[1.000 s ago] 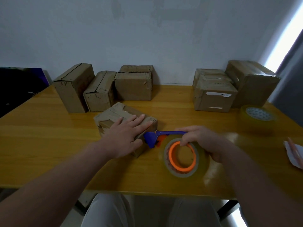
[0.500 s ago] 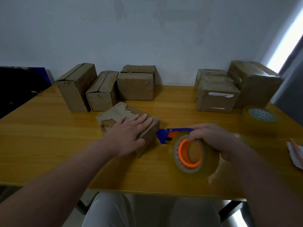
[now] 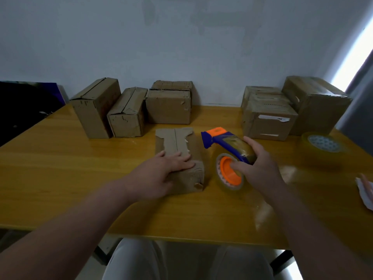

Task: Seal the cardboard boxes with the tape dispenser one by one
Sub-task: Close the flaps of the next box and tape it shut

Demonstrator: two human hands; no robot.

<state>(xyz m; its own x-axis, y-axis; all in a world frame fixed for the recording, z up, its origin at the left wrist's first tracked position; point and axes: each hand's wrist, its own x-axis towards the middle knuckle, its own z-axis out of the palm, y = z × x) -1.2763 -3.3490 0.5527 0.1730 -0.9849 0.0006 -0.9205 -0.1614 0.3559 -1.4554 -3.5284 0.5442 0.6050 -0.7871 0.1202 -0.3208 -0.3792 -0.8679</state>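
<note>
The small cardboard box (image 3: 177, 142) has swung round since a moment ago. It sits at frame centre, its long axis running straight away from the person, top seam showing. The left hand (image 3: 161, 170) lies flat on its near end, fingers straight. Just right of the box, the right hand (image 3: 260, 166) grips the tape dispenser (image 3: 228, 146), lifted off the counter (image 3: 60, 168), blue head beside the box's far end.

small brown cardboard box (image 3: 178, 142), flaps closed with the centre seam showing, lies under the flat left hand (image 3: 161, 172). just right of it, the blue-and-orange tape dispenser (image 3: 222, 139), clear roll loaded, is gripped in the right hand (image 3: 260, 168), nose pointing away.
</note>
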